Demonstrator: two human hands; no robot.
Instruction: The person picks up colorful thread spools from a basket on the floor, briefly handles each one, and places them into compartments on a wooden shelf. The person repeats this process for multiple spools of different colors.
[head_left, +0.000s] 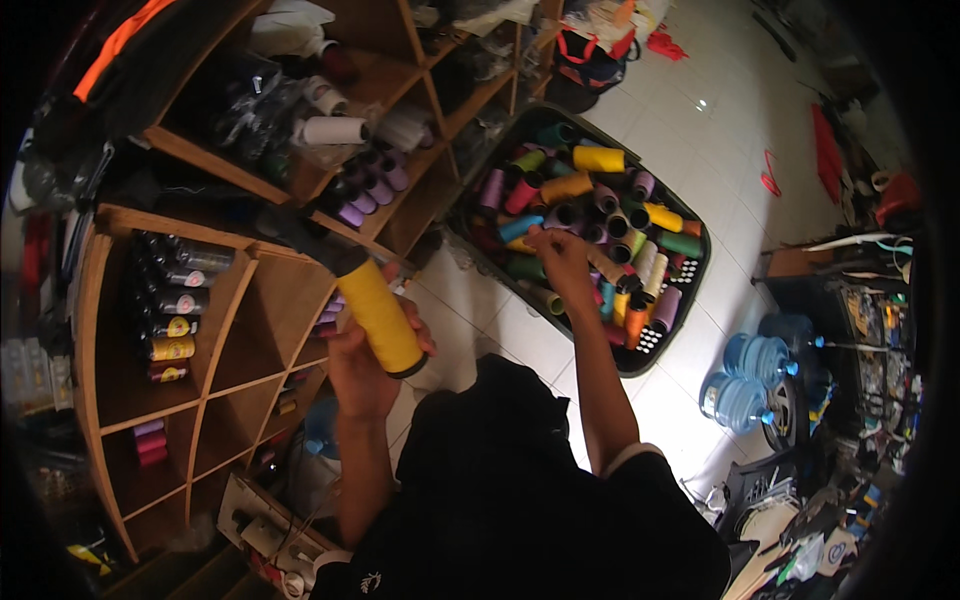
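Note:
My left hand [365, 360] is closed around a large yellow thread spool [378, 318] with dark ends, held up tilted in front of the wooden shelves. My right hand [562, 258] reaches into a dark plastic basket [690, 300] heaped with thread spools of many colours. Its fingers are bent together beside a blue spool [520, 228] near the basket's left side; what they grip, if anything, is hidden. Around that hand lie an orange-brown spool [567, 188], a red spool [523, 193] and a beige spool [605, 265].
Wooden cubbyhole shelves [250, 240] stand on the left, holding purple spools [375, 185], dark spools [182, 276] and a white cone [335, 131]. Blue water jugs [745, 385] lie on the tiled floor [700, 400] at right, beside a cluttered rack [850, 330]. A bag [598, 60] sits beyond the basket.

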